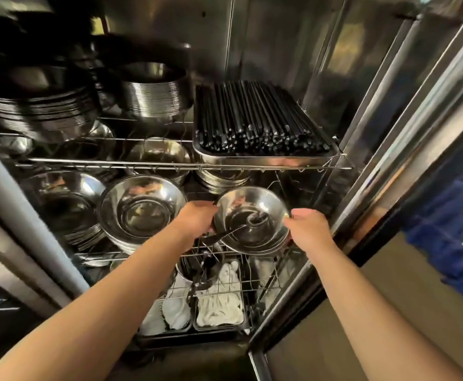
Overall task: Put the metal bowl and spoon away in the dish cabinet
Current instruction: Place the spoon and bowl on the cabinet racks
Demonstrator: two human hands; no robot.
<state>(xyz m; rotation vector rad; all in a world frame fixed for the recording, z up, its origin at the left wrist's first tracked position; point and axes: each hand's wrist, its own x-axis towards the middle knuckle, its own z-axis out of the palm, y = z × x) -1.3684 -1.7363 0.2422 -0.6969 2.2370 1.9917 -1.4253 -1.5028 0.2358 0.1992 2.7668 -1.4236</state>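
Note:
A shiny metal bowl [248,209] is held between both hands at the front right of the middle wire shelf [147,255] of the open dish cabinet. My left hand [196,220] grips its left rim and my right hand [308,225] grips its right rim. A metal spoon [241,229] lies inside the bowl, its head near the bottom and its handle sticking out over the near left rim by my left hand. The bowl is tilted slightly toward me.
Stacks of metal bowls [142,210] fill the left of the middle shelf. The upper shelf holds stacked plates [40,111], a bowl stack [153,90] and a tray of black chopsticks [260,125]. White cloths [219,301] and tongs lie in the bottom basket. The cabinet door [406,133] stands open at right.

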